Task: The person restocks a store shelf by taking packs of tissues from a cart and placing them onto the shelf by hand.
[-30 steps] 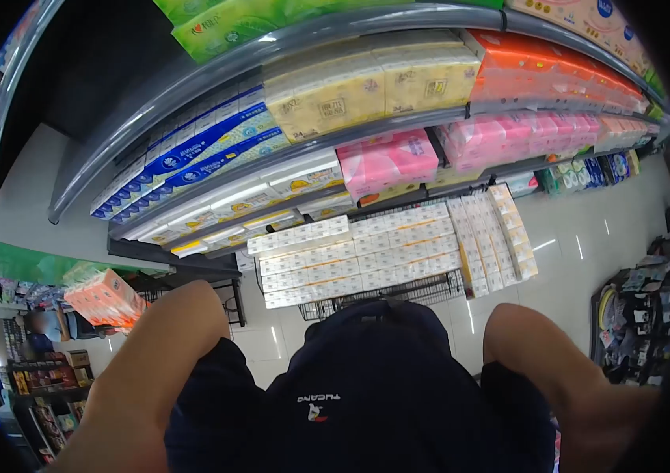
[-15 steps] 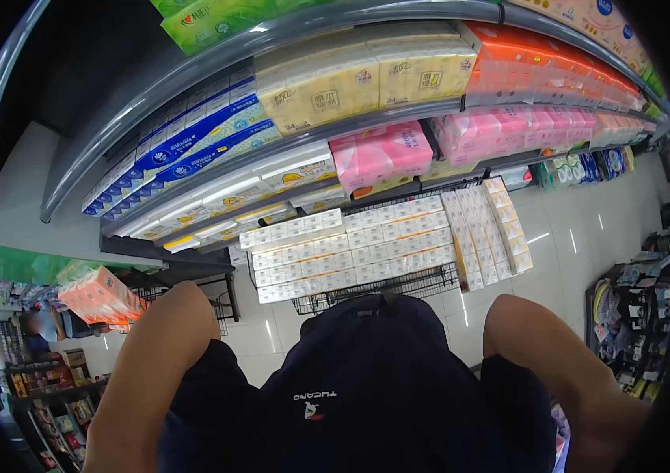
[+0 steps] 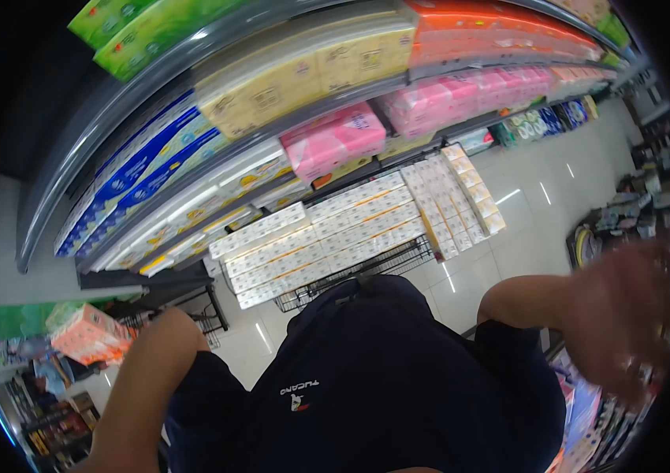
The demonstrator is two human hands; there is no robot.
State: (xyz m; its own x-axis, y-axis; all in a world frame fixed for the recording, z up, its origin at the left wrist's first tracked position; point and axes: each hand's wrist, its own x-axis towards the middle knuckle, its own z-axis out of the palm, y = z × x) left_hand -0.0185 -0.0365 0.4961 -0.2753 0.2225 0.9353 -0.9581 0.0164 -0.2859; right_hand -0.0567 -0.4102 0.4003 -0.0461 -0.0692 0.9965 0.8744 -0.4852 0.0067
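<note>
My right hand (image 3: pixel 627 315) is raised at the right edge, smeared by motion, so its fingers and anything in them cannot be made out. Of my left arm only the bent elbow and forearm show at the lower left; that hand is outside the picture. In front of my body, white tissue packs (image 3: pixel 323 240) lie in rows on a black wire cart (image 3: pixel 359 276). More packs stand on edge at the cart's right end (image 3: pixel 449 201). Neither arm touches them.
Curved shelves hold yellow packs (image 3: pixel 303 71), pink packs (image 3: pixel 335 142), blue-and-white packs (image 3: pixel 142 169) and orange packs (image 3: pixel 500 35). An orange-white pack (image 3: pixel 91 335) is at the left. Tiled floor (image 3: pixel 520 205) shows right of the cart, with a goods display (image 3: pixel 611 221) beyond.
My right hand has come into view at the right as the forearm swung up. The shelves and cart have shifted left and tilted in the view. The left hand remains unseen.
</note>
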